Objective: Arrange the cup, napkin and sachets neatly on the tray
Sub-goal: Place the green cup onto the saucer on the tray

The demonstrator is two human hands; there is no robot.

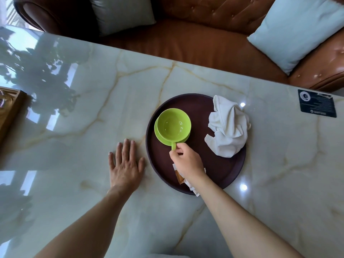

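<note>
Pinching cup [174, 125] handle | right hand [187, 162] | handle points toward person

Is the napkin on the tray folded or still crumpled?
Crumpled. The white napkin lies bunched in irregular creases on the right side of the dark round tray, overhanging its rim, with no flat folded edges.

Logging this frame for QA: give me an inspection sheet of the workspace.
Surface: glossy marble table.
Job's things: green cup on saucer on dark round tray; crumpled white napkin at the tray's right rim; sachets partly hidden under the right hand.
Clutter: black card; wooden item at left edge.
Grippers: right hand fingers pinch the cup handle; left hand flat on table.
Cables: nothing seen.
Surroundings: brown sofa, pale cushions.
</note>
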